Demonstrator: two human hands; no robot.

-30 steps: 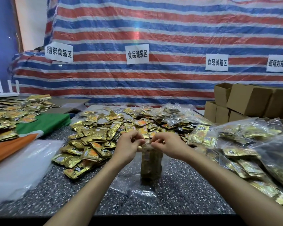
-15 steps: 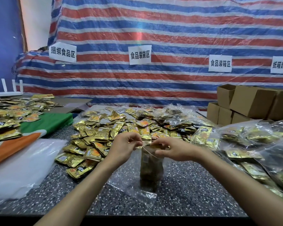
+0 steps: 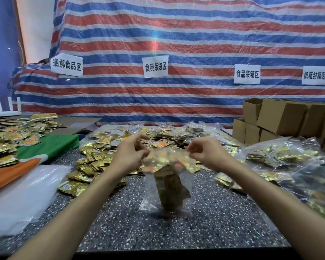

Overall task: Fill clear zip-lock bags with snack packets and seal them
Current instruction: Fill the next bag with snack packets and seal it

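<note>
Left hand [image 3: 131,156], right hand [image 3: 206,152]: each grip pinches top edge of zip-lock bag [image 3: 169,186], one at either end. Bag stands below grips on bench [image 3: 223,222], already loaded. Mouth blurred, so sealing judged unfinished. Loose snack packets [image 3: 90,162] beyond left grip remain unbagged. Filled bags [image 3: 281,162] outboard of right grip look done.

1. One wide-angle view only, worn on the person's head, looking forward and slightly down.
2. It stands at the near edge of the dark speckled stone bench [image 3: 214,231].
3. The left grip [image 3: 128,156] and right grip [image 3: 206,154] sit close, mid-frame.
4. The red, white and blue striped tarpaulin wall [image 3: 195,34] fills the far top.
</note>
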